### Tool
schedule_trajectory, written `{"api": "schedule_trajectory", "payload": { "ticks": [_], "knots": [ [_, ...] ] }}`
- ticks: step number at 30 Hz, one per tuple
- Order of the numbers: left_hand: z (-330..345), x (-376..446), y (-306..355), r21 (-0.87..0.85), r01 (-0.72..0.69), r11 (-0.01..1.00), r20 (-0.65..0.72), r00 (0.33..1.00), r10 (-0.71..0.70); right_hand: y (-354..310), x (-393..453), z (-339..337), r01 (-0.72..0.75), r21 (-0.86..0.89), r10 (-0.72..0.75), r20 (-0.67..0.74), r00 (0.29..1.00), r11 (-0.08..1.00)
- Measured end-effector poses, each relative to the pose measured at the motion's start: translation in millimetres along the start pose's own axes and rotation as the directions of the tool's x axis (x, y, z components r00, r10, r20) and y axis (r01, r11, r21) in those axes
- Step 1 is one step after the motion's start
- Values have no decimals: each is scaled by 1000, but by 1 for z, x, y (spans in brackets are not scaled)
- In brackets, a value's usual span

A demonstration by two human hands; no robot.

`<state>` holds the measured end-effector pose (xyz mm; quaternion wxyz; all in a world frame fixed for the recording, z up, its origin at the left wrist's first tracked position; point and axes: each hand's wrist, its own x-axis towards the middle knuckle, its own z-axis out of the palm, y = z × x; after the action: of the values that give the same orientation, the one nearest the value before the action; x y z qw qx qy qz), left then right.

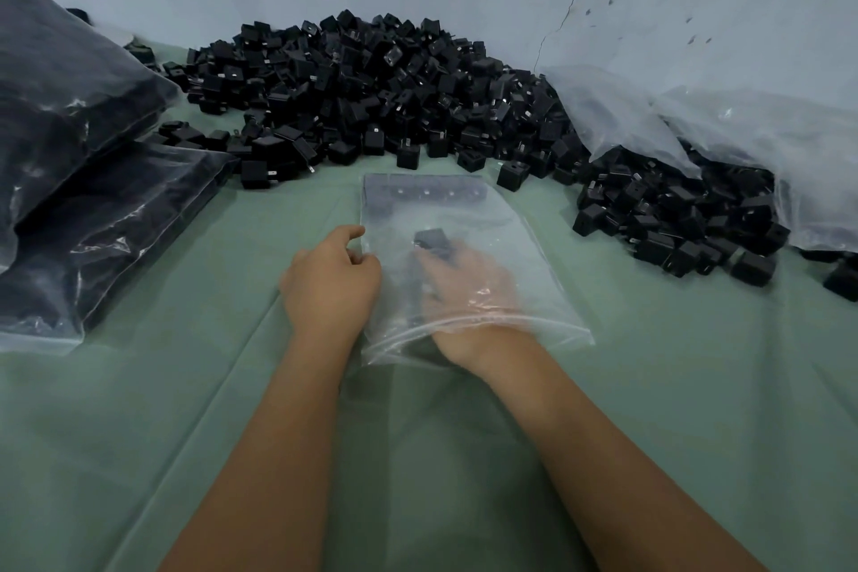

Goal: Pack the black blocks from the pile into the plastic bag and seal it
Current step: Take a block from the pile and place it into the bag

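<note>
We find the right hand (pixel 469 288) inside the plastic bag (pixel 524 246), fingers closed round one black block (pixel 434 242). The left hand (pixel 332 279) pinches the bag's left edge. The pile (pixel 371 93) lies beyond the bag.

— Where are the two bare forearms?
— Both reach from the near edge toward the far side, drawing closer together toward the hands.

— And the left hand (pixel 330 281)?
— Back turned up, knuckles raised, fingers curled; its thumb and fingertips pinch the left edge of the clear plastic bag (pixel 524 242).

— The right hand (pixel 464 288)?
— It is inside that bag up to the wrist, seen blurred through the film. Its fingers point far and curl round a small black block (pixel 434 241) at the fingertips.

— Do the hands touch?
— No, they lie just beside each other, the left a little nearer the left side.
</note>
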<state>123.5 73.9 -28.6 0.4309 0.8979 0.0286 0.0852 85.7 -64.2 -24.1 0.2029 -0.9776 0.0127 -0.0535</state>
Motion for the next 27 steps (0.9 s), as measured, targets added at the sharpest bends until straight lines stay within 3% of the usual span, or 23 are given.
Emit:
{"api": "schedule_trajectory", "payload": {
  "ticks": [4, 13, 16, 21, 24, 27],
  "knots": [
    [1, 2, 0, -11, 18, 1000, -1, 1000, -18, -3, 32, 13, 39, -177, -38, 6, 999, 984],
    [4, 5, 1, 18, 29, 999, -16, 999, -29, -5, 68, 30, -53, 109, 56, -30, 998, 993],
    [4, 5, 1, 37, 27, 999, -19, 999, -26, -2, 62, 32, 18, 51, -13, -113, 994, 999],
    [4, 5, 1, 48, 18, 999, -8, 1000, -18, -2, 72, 33, 63, -80, -74, -140, 987, 995],
    [4, 5, 1, 44, 22, 999, -13, 1000, -21, 0, 73, 34, 56, -49, -62, -114, 992, 997],
    [5, 5, 1, 53, 21, 998, -9, 1000, -21, 3, 75, 39, 159, -139, -176, -124, 977, 978]
  ]
}}
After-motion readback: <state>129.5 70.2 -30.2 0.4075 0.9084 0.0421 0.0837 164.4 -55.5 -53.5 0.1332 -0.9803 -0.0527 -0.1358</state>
